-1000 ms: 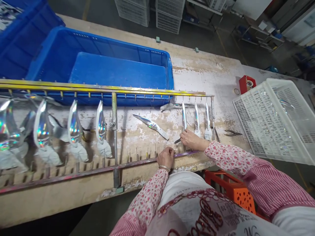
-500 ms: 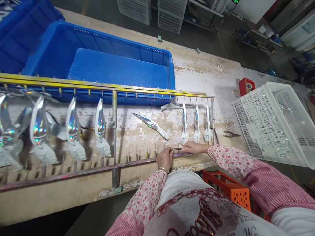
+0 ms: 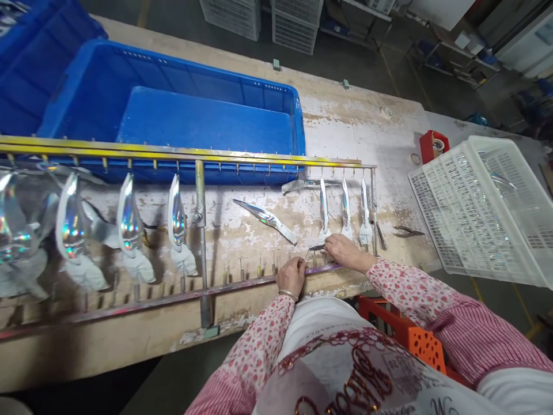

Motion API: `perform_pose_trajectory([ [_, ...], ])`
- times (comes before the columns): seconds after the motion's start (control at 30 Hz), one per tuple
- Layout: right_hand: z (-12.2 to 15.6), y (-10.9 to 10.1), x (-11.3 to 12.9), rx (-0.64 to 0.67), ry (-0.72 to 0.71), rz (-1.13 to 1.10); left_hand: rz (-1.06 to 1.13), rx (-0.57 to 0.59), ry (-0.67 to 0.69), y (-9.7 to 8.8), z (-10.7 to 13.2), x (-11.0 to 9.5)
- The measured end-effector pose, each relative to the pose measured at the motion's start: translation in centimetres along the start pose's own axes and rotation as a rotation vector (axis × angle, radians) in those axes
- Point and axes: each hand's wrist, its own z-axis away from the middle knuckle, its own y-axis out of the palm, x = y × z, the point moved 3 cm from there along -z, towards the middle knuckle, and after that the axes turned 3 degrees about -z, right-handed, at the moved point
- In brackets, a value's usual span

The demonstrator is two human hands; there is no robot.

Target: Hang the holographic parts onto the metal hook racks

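My left hand (image 3: 291,276) is closed in a pinch at the lower rail (image 3: 254,283) of a metal rack, where a thin wire (image 3: 307,255) shows at its fingertips. My right hand (image 3: 345,252) is closed round a dark, pointed tool (image 3: 318,248), its tip just above the left fingers; the rest is hidden in the palm. Shiny silver fish-shaped pieces with white-wrapped ends hang from the yellow upper rail (image 3: 173,155); one such piece (image 3: 324,202) hangs just behind my right hand. A loose silver piece (image 3: 263,218) lies on the table left of my hands.
A large blue bin (image 3: 190,66) stands behind the rack. To the right are pliers (image 3: 408,231), a red tape holder (image 3: 433,147) and a white plastic basket (image 3: 449,219). An orange stool (image 3: 415,340) stands below the table edge.
My right hand has moved up and right, away from my left hand, with the tool in it. My left hand stays at the lower rail.
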Motion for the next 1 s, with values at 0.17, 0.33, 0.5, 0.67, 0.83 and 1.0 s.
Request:
perform_pose_trajectory([
  [0.17,-0.4,-0.7,0.5,0.054,-0.028,0.062,0.016,-0.016,-0.01,0.0,0.1,0.0],
  [0.33,-0.3,0.3,0.4,0.098,0.014,-0.054,0.01,-0.031,0.008,0.2,0.2,0.2],
  [0.5,0.0,1.4,0.1,0.074,0.043,-0.265,0.003,-0.021,0.039,0.2,0.2,0.3],
  [0.67,-0.1,2.1,-0.2,0.098,0.033,-0.406,-0.021,0.001,0.067,0.2,0.3,0.2],
  [0.83,0.3,2.6,-0.1,0.098,0.06,-0.374,-0.043,0.064,0.067,-0.3,0.2,-0.1],
  [1.0,0.7,2.0,0.8,0.061,0.049,-0.332,-0.058,0.132,0.05,-0.8,-0.2,-0.4],
])
